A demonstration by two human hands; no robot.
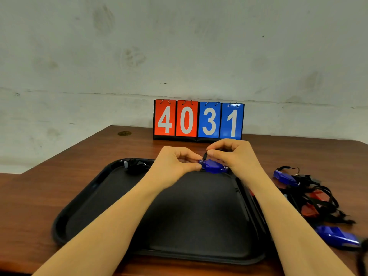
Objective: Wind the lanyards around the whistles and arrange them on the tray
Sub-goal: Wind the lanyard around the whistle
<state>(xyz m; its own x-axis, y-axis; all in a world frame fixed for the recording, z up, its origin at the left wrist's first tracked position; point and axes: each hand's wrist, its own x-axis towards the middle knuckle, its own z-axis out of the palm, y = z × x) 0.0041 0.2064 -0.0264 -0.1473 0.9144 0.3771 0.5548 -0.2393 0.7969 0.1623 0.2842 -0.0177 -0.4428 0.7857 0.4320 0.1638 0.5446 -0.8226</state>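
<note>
Brown bench (79,176): left hand (175,166) pinches a light, slippery blue whistle (212,166); right hand (233,156) pinches its limp lanyard (205,155).

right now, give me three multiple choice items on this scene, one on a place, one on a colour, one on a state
1. Where does the pile of unwound whistles lie?
A. on the table right of the tray
B. inside the tray
C. behind the scoreboard

2. What colour is the whistle in the hands?
A. red
B. blue
C. green

3. What is the right hand doing?
A. lying flat on the tray
B. hanging idle
C. pinching the black lanyard

Answers:
1 A: the pile of unwound whistles sits on the table, outside the tray.
2 B: the held whistle is blue.
3 C: the right hand pinches the lanyard above the whistle, while the left hand holds its end.
</note>
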